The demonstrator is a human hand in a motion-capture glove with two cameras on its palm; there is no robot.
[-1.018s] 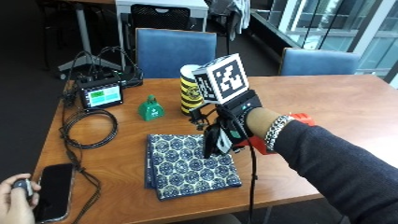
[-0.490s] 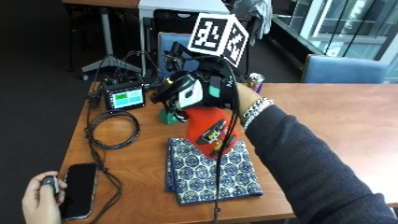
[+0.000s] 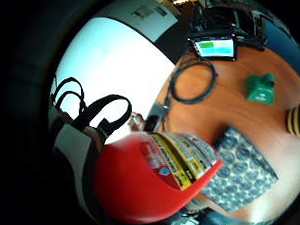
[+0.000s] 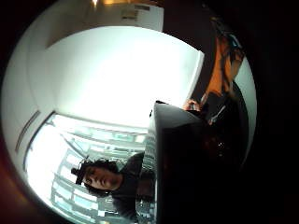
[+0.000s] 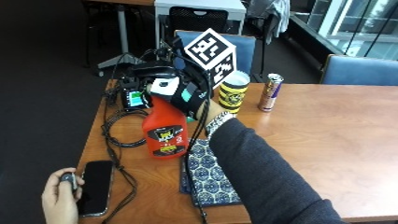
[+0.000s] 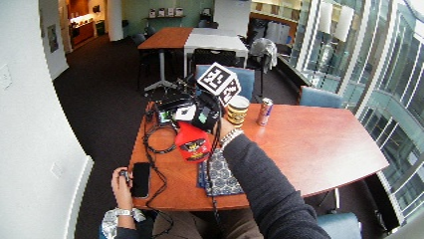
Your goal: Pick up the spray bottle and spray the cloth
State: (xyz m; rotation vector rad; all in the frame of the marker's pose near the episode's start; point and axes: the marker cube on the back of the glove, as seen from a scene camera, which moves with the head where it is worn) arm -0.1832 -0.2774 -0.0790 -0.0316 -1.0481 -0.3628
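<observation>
Right hand (image 5: 177, 91) fingers grasping head of red spray bottle (image 5: 165, 130), bottle hanging below fingers, lifted off worktop (image 5: 323, 130). Patterned cloth (image 5: 208, 175) below, toward wrist. Risks: nozzle aimed past cloth, mist reaching smartphone (image 5: 96, 186); bottle swinging.

1. The gloved right hand (image 5: 177, 93) is raised above the table, its fingers curled around the neck of the red spray bottle (image 5: 165, 133).
2. Its dark-sleeved forearm runs back toward five o'clock in the outside view.
3. The bare left hand (image 5: 60, 198) rests at the near table edge.
</observation>
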